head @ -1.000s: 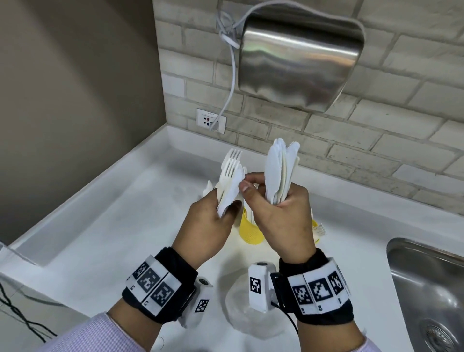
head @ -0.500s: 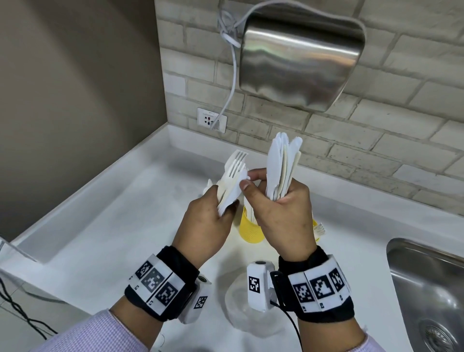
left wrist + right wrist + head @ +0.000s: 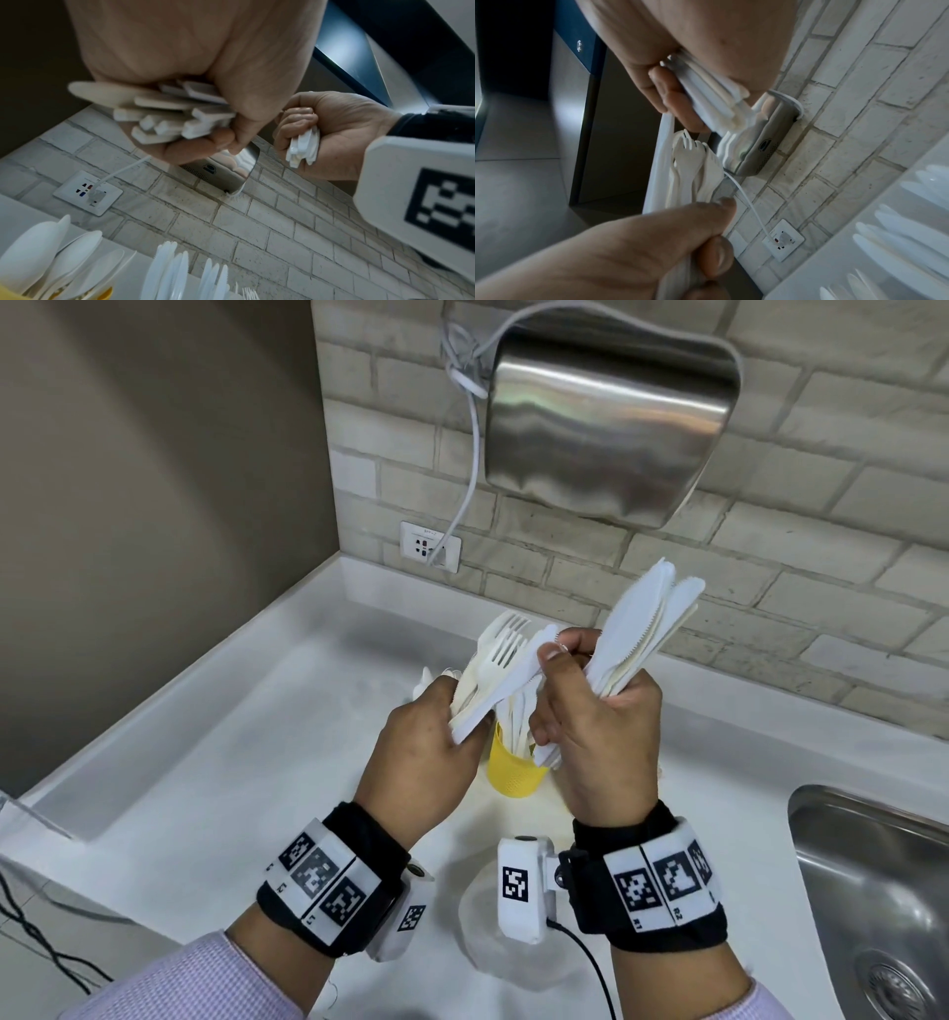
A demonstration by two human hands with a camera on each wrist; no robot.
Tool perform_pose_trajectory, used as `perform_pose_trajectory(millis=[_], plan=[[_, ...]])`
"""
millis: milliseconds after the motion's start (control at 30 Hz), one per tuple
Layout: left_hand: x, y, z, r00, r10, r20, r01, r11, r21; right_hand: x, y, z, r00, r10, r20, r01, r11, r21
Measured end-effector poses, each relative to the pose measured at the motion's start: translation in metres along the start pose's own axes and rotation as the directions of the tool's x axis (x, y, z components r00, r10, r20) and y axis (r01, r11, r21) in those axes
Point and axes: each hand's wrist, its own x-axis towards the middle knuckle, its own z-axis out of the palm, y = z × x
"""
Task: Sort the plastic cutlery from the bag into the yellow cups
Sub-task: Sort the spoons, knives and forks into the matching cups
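Nearest, an empty-looking clear bag (image 3: 513, 952) lies on the worktop (image 3: 246, 778) between the wrists. Above it the left hand (image 3: 426, 752) has its fingers curled tight round a mixed bundle (image 3: 493, 665) of forks with one knife (image 3: 506, 690) lying across it. The right hand (image 3: 601, 737) grips a fan of knives (image 3: 637, 634) in its lower fingers, while thumb and forefinger pinch the tip of that stray knife. Just beyond and below the hands stands a yellow cup (image 3: 513, 773) already holding cutlery; other cups are hidden.

The step in hand looks like sorting by type in mid-air: pulling the knife out of the fork bundle to join the knives. Next, the left grip likely has to ease enough to let that one piece slide free without the forks following, then each bunch goes handle-down into its own cup.

Against a second ago, the knife fan has tilted rightward, and the stray knife is drawn further across the gap; the hands sit a little wider apart.
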Motion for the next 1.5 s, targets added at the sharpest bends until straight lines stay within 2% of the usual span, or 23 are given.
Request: perform_pose_trajectory(millis=[167, 233, 367, 567, 667, 733, 833, 900, 1000, 1067, 1133, 1167, 1267, 1367, 1433, 1500], plan=[[0.001, 0.001, 0.0, 1.0, 0.0, -0.009, 0.0, 1.0, -0.01, -0.001, 0.002, -0.003, 0.994, -0.049, 0.102, 0.075, 0.962, -0.264], [0.001, 0.0, 0.0, 1.0, -0.004, -0.012, 0.004, 1.0, -0.007, -0.001, 0.003, -0.003, 0.993, -0.069, 0.101, 0.093, 0.96, -0.263], [0.002, 0.003, -0.003, 1.0, -0.007, -0.016, 0.008, 1.0, 0.016, 0.002, 0.005, -0.002, 0.998, -0.069, -0.011, 0.066, 0.977, -0.202], [0.0, 0.007, -0.006, 1.0, 0.005, -0.022, -0.004, 0.999, 0.047, -0.002, 0.006, -0.003, 0.998, -0.044, 0.042, 0.053, 0.968, -0.244], [0.001, 0.007, -0.007, 1.0, -0.002, -0.028, 0.004, 0.999, 0.054, -0.002, 0.005, -0.001, 0.998, -0.054, -0.032, 0.043, 0.964, -0.263], [0.001, 0.006, -0.008, 0.999, -0.005, -0.042, 0.008, 0.999, 0.051, 0.0, 0.001, 0.001, 0.992, -0.022, -0.123, -0.001, 0.983, -0.186], [0.002, 0.005, -0.01, 0.998, -0.017, -0.063, 0.02, 0.998, 0.059, 0.006, -0.009, 0.0, 0.964, 0.119, -0.237, -0.089, 0.987, 0.133], [0.002, 0.006, -0.012, 0.997, -0.043, -0.062, 0.045, 0.999, 0.028, 0.01, -0.013, -0.006, 0.942, 0.23, -0.244, -0.141, 0.931, 0.336], [0.002, 0.009, -0.014, 0.995, -0.102, -0.007, 0.1, 0.982, -0.161, 0.013, -0.013, -0.015, 0.915, 0.353, -0.196, -0.189, 0.803, 0.565], [0.003, 0.009, -0.015, 0.974, -0.194, 0.12, 0.226, 0.897, -0.379, 0.013, -0.013, -0.018, 0.916, 0.374, -0.147, -0.197, 0.736, 0.648], [0.004, 0.012, -0.017, 0.921, -0.257, 0.292, 0.384, 0.725, -0.571, 0.014, -0.014, -0.018, 0.919, 0.379, -0.106, -0.209, 0.698, 0.685], [0.004, 0.013, -0.018, 0.9, -0.259, 0.352, 0.43, 0.66, -0.616, 0.015, -0.013, -0.019, 0.92, 0.379, -0.102, -0.208, 0.691, 0.693], [0.004, 0.017, -0.02, 0.874, -0.212, 0.437, 0.476, 0.552, -0.685, 0.019, -0.011, -0.02, 0.934, 0.321, -0.155, -0.138, 0.727, 0.672], [0.004, 0.024, -0.022, 0.845, -0.172, 0.506, 0.524, 0.455, -0.72, 0.018, -0.016, -0.015, 0.963, 0.188, -0.191, -0.046, 0.818, 0.574], [0.004, 0.025, -0.021, 0.819, -0.183, 0.544, 0.57, 0.378, -0.73, 0.014, -0.021, -0.008, 0.981, 0.03, -0.193, 0.063, 0.886, 0.459], [0.005, 0.024, -0.019, 0.802, -0.22, 0.555, 0.597, 0.315, -0.738, 0.01, -0.024, 0.001, 0.975, -0.156, -0.158, 0.198, 0.933, 0.3]])
